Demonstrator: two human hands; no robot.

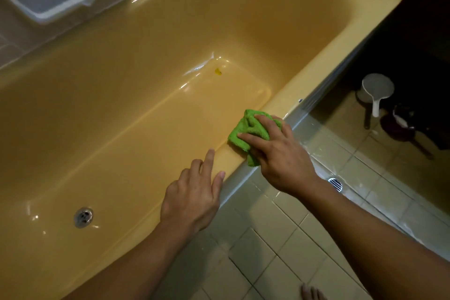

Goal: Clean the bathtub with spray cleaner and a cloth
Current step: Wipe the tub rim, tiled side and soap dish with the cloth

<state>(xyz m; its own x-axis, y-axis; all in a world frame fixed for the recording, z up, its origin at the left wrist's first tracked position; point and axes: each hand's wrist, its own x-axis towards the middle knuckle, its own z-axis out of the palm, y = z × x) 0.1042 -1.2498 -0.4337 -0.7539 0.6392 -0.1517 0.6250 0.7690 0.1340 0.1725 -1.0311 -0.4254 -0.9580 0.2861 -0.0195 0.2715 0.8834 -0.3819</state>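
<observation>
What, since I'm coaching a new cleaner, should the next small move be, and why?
Probably slide the green cloth onward along the bathtub rim. The right hand presses it there, the left hand rests on the rim nearer, and a small dark speck sits on the rim ahead.

**Q:** Which part of the near rim of the bathtub (326,61) is open for passage?
**A:** The stretch from the cloth (246,129) to the far corner. The cloth, pressed down by the right hand (280,151), occupies the rim at mid-length. The left hand (192,197) rests on the rim just beside it.

**Q:** And the basin?
**A:** The basin floor is open. Only the drain (83,217) at the near end and a small yellow fragment (218,71) further along lie on it.

**Q:** Outside the tub?
**A:** The floor (267,238) beside the tub is open around the floor drain (335,184). A dipper (376,87) and dark items stand near the tub's far end.
</observation>
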